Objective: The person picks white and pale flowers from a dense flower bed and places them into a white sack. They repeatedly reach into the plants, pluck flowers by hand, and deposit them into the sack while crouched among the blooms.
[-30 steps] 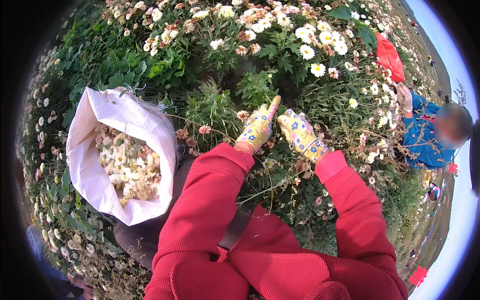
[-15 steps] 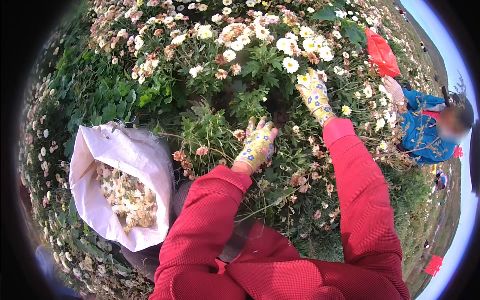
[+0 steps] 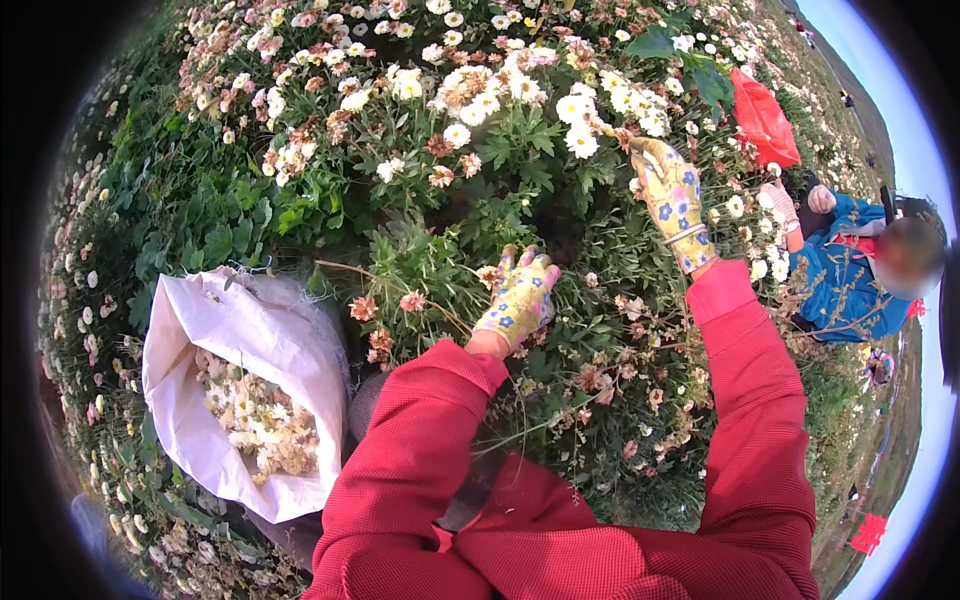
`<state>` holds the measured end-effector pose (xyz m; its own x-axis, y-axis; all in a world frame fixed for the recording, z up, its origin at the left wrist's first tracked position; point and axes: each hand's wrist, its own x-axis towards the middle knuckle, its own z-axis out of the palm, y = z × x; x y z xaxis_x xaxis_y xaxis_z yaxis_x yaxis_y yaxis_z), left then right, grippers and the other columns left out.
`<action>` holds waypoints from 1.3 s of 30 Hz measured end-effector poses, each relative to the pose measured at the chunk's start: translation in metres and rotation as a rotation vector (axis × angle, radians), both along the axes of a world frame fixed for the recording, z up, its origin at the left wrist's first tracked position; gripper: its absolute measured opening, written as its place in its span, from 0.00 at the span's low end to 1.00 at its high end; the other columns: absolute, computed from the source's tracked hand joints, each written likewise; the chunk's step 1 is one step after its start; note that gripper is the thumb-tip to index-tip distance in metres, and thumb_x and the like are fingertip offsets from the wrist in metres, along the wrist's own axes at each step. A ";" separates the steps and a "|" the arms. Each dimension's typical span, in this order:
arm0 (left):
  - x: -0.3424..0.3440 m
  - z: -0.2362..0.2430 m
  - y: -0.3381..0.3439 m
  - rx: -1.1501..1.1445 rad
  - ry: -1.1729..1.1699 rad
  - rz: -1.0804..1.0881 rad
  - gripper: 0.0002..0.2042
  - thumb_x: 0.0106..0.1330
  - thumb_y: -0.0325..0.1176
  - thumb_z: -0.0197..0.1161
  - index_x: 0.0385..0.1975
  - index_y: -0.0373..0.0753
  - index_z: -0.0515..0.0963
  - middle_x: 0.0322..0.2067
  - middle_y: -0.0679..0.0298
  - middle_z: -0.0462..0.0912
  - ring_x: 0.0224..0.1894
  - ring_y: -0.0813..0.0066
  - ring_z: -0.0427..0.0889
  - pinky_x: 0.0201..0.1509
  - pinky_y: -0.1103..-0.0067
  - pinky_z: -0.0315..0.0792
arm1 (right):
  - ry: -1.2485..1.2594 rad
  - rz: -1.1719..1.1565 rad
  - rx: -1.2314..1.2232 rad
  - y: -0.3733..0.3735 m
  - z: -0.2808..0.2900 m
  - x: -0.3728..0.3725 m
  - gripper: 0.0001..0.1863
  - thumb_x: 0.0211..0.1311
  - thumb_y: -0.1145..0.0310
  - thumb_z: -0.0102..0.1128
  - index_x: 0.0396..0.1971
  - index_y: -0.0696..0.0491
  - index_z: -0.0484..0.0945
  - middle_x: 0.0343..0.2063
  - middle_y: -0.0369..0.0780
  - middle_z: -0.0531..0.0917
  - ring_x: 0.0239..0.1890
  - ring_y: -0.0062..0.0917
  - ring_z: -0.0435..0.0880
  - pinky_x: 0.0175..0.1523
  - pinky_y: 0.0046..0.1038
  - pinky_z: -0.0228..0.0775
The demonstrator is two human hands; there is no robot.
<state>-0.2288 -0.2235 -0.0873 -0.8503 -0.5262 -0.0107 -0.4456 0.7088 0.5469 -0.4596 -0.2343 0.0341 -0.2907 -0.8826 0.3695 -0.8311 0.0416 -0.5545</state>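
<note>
Both my hands wear yellow gloves printed with blue flowers. My left hand (image 3: 520,297) rests palm down over green stems and leaves, fingers spread, holding nothing visible. Farther forward and to the right, my right hand (image 3: 672,200) reaches into the blossoms. Its fingers are bent and drawn together beside a withered brown flower head (image 3: 622,137); whatever lies between them is hidden. A cluster of white daisy-like flowers (image 3: 580,140) stands just left of those fingertips. To my left, a white woven sack (image 3: 175,400) gapes wide, with picked flower heads (image 3: 265,420) inside.
Dense flowering plants surround me, with broad green leaves (image 3: 220,215) on the left. At the right, another person in a blue jacket (image 3: 850,285) is among the plants, near a red plastic bag (image 3: 762,122). Dry pinkish-brown blooms (image 3: 597,383) hang near my forearms.
My right hand has moved right and slightly down, and the white flower that was at its fingertips no longer shows there. My left hand has hardly moved. The other person's second hand now shows.
</note>
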 end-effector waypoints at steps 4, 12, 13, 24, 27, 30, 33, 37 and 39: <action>0.002 0.009 -0.007 0.128 0.042 -0.053 0.25 0.52 0.44 0.66 0.49 0.40 0.75 0.53 0.57 0.73 0.63 0.54 0.64 0.69 0.51 0.46 | 0.337 -0.173 0.156 -0.037 -0.007 -0.061 0.12 0.61 0.65 0.52 0.40 0.55 0.79 0.37 0.49 0.82 0.42 0.44 0.80 0.49 0.38 0.71; -0.011 0.029 -0.028 0.392 0.410 0.079 0.26 0.60 0.44 0.63 0.53 0.34 0.70 0.52 0.50 0.74 0.56 0.50 0.71 0.60 0.67 0.66 | -0.305 -0.685 0.170 -0.060 0.004 -0.124 0.30 0.49 0.69 0.64 0.55 0.56 0.68 0.44 0.48 0.81 0.50 0.39 0.79 0.53 0.35 0.70; -0.014 0.027 -0.030 0.443 0.477 0.108 0.27 0.60 0.42 0.64 0.55 0.33 0.68 0.53 0.49 0.73 0.57 0.50 0.71 0.61 0.67 0.66 | -0.236 -0.617 0.192 -0.065 0.001 -0.126 0.30 0.49 0.69 0.64 0.55 0.56 0.68 0.45 0.48 0.80 0.50 0.39 0.79 0.54 0.34 0.70; -0.038 0.018 -0.063 0.968 0.824 0.345 0.56 0.44 0.34 0.76 0.69 0.31 0.41 0.65 0.43 0.55 0.65 0.55 0.63 0.66 0.72 0.61 | 0.104 0.187 0.565 -0.092 -0.003 -0.075 0.36 0.48 0.69 0.64 0.59 0.57 0.63 0.50 0.46 0.77 0.53 0.33 0.76 0.57 0.32 0.68; -0.046 0.007 -0.074 0.612 0.924 0.400 0.56 0.42 0.30 0.76 0.69 0.32 0.42 0.64 0.47 0.58 0.62 0.61 0.65 0.63 0.76 0.64 | 0.072 0.417 0.644 -0.094 -0.010 -0.049 0.37 0.48 0.69 0.64 0.60 0.57 0.61 0.52 0.46 0.76 0.54 0.32 0.75 0.58 0.31 0.67; -0.046 0.023 -0.070 1.023 1.065 0.470 0.52 0.44 0.20 0.69 0.68 0.33 0.40 0.59 0.54 0.64 0.58 0.69 0.70 0.58 0.76 0.69 | 0.040 0.606 0.700 -0.093 -0.028 -0.033 0.39 0.48 0.69 0.64 0.62 0.57 0.60 0.54 0.45 0.75 0.55 0.30 0.74 0.59 0.30 0.67; -0.044 0.023 -0.071 1.277 1.088 0.468 0.51 0.50 0.21 0.70 0.69 0.36 0.37 0.55 0.54 0.72 0.53 0.71 0.75 0.55 0.76 0.72 | 0.036 0.734 0.676 -0.093 -0.048 -0.019 0.40 0.47 0.69 0.64 0.63 0.57 0.59 0.55 0.45 0.74 0.56 0.29 0.74 0.60 0.30 0.66; -0.043 -0.010 -0.068 0.946 1.028 0.480 0.45 0.53 0.23 0.67 0.68 0.37 0.43 0.53 0.55 0.75 0.52 0.70 0.77 0.54 0.77 0.71 | -0.166 0.722 0.888 -0.092 -0.062 -0.005 0.48 0.41 0.72 0.66 0.66 0.59 0.54 0.63 0.45 0.65 0.62 0.26 0.67 0.64 0.28 0.61; -0.042 0.009 -0.064 0.853 0.744 0.484 0.43 0.53 0.22 0.63 0.68 0.36 0.44 0.51 0.53 0.76 0.50 0.69 0.78 0.53 0.77 0.71 | 0.152 0.654 0.719 -0.069 -0.077 -0.017 0.36 0.47 0.73 0.61 0.61 0.54 0.61 0.49 0.50 0.78 0.51 0.41 0.79 0.56 0.34 0.70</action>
<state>-0.2711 -0.2873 -0.0788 -0.5150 -0.8511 -0.1017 0.0550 -0.1512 0.9870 -0.4769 -0.3036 -0.0430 0.3413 -0.8818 -0.3255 -0.8710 -0.1665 -0.4623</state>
